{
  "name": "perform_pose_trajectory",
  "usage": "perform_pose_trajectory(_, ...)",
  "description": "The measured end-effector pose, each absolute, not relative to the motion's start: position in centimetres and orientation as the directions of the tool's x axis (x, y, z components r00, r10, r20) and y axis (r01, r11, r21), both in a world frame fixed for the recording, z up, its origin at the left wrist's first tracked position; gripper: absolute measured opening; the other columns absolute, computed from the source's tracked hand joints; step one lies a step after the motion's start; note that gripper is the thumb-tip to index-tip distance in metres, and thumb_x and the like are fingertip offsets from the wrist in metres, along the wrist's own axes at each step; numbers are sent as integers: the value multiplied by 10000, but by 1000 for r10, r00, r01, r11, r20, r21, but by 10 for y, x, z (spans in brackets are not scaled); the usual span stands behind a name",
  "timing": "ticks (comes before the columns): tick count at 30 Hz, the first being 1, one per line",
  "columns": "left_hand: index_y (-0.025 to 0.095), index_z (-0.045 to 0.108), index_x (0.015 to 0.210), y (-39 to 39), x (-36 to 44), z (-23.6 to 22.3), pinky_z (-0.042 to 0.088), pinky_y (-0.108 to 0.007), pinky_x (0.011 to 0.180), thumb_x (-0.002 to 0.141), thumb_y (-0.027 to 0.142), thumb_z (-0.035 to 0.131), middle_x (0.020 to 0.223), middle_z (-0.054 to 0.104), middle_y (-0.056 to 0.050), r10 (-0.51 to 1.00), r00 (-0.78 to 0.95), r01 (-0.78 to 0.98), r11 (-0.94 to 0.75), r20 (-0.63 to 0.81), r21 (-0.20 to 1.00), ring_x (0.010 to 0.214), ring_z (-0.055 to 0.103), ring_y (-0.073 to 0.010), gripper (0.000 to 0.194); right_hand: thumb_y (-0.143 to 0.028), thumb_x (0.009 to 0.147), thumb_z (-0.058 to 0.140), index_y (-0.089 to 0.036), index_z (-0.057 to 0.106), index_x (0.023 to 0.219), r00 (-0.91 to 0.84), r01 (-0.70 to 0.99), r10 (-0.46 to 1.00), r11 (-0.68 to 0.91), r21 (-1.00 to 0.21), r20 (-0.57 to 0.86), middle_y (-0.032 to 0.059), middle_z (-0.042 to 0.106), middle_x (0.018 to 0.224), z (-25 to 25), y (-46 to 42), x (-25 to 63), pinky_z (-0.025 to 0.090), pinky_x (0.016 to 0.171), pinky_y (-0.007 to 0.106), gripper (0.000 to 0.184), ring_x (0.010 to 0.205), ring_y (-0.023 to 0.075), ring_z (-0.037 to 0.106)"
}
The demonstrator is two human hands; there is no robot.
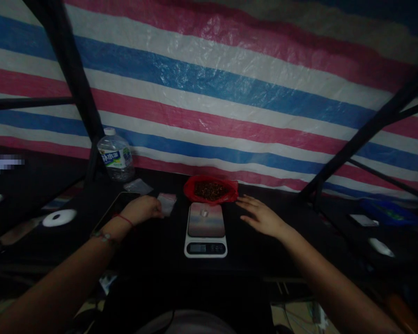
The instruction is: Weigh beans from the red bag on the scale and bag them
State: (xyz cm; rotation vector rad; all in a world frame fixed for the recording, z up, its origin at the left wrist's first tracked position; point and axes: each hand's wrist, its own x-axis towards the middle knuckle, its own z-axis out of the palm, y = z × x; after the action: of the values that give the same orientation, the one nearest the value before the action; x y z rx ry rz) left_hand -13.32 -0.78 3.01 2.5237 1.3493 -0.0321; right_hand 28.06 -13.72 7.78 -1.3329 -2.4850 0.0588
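A white kitchen scale (pixel 205 229) sits on the dark table (pixel 160 250) straight ahead, with a small item on its platform. Behind it lies a red bag (pixel 211 190) opened on dark brown bits. My left hand (pixel 142 208) rests left of the scale, its fingers closed on a small clear plastic bag (pixel 167 202). My right hand (pixel 261 214) hovers flat to the right of the scale, fingers spread, holding nothing. Its fingertips reach close to the red bag's right edge.
A water bottle (pixel 116 157) stands at the back left, with another clear small bag (pixel 138 186) near it. A phone (pixel 113 208) lies under my left wrist. A round white object (pixel 59 217) sits far left. Black frame bars (pixel 362 134) cross a striped tarp (pixel 230 83) behind.
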Motion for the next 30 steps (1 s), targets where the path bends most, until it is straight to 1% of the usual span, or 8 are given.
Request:
perform_pose_trajectory(4,209,726,743,-6,-137,31,407,-251,657,784,441,535,743,698,-35,764,627,762,-560,-153,326,691,618,-181,303,-331,875,573,-230,541,1302,-611,724,742,665,-182,276,111,498,1383,90,-119,241,363,1075,521,439,1290,277,446)
perform_pose_trajectory(7,191,715,759,-5,-143,33,392,-243,617,823,470,458,715,683,-33,771,624,746,-540,-126,389,652,596,-167,384,-314,878,571,-239,567,1270,-639,650,685,724,-230,350,100,508,1372,98,-104,210,380,1066,491,399,1277,259,458)
perform_pose_trajectory(12,190,694,800,-6,-153,37,429,-262,666,870,474,385,780,697,-44,802,590,755,-511,-88,411,706,624,-181,426,-300,894,549,-241,596,1225,-565,590,684,726,-353,462,89,546,1318,90,-84,182,397,1049,448,339,1238,226,487)
perform_pose_trajectory(16,197,692,926,-11,-155,49,469,-308,787,877,393,383,950,713,-71,870,470,812,-492,149,313,851,646,-220,369,-285,884,564,-255,594,1214,-449,596,729,675,-434,516,80,560,1292,63,-76,186,392,1043,446,333,1226,221,488)
perform_pose_trajectory(19,182,665,1022,-24,-149,63,476,-347,851,885,359,375,1046,696,-90,850,391,809,-500,353,308,931,639,-240,367,-332,814,660,-250,519,1301,-444,616,759,644,-454,476,96,533,1323,42,-76,190,374,1046,475,514,1244,251,460)
perform_pose_trajectory(21,181,657,1025,-36,-139,73,484,-340,852,895,350,371,1036,697,-81,821,371,762,-537,435,363,931,642,-231,357,-331,746,727,-223,494,1327,-479,632,769,636,-443,422,114,544,1306,31,-76,190,379,1036,479,635,1224,267,468)
perform_pose_trajectory(25,191,657,994,-66,-110,88,515,-276,730,899,377,419,899,711,-43,801,398,585,-597,448,548,790,654,-181,317,-200,757,675,-220,586,1224,-464,655,793,608,-449,395,93,626,1166,22,-74,193,429,978,438,476,1105,240,548)
perform_pose_trajectory(30,190,652,927,-81,-58,81,512,-229,635,897,339,437,790,703,-14,808,473,376,-545,351,749,681,647,-134,264,-207,774,630,-252,569,1228,-120,663,777,526,-533,618,77,621,1154,26,-71,229,473,921,406,461,1054,221,581)
